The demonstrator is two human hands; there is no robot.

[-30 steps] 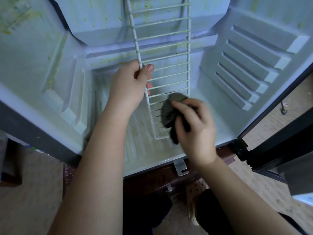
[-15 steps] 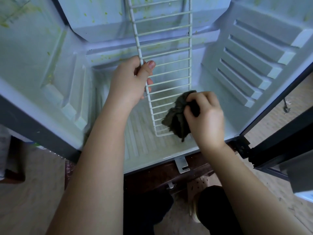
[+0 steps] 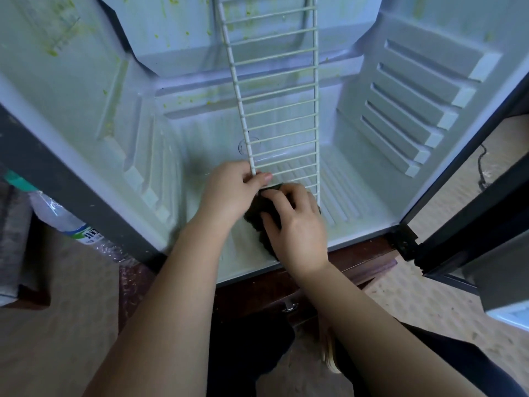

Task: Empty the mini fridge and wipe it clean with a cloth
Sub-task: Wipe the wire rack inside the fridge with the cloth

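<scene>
A: Gripping what with the left hand (image 3: pixel 229 193)?
B: Pinching the left rail of the wire shelf (image 3: pixel 280 110), low down, thumb on top; standing tilted inside the mini fridge (image 3: pixel 86 124).
A: And doing what with the right hand (image 3: pixel 294 224)?
B: Clutching the dark cloth (image 3: pixel 254 224), curling all fingers round it.
A: Lying where from each hand?
B: Bunching at nine o'clock of the right, five o'clock of the left, touching both, covering the shelf's lower end

Forearms (image 3: pixel 177 282) bare up to frame edge. Dark trousers (image 3: pixel 252 348), both legs. Pale shoe (image 3: pixel 329 359) edge btwn knees.
</scene>
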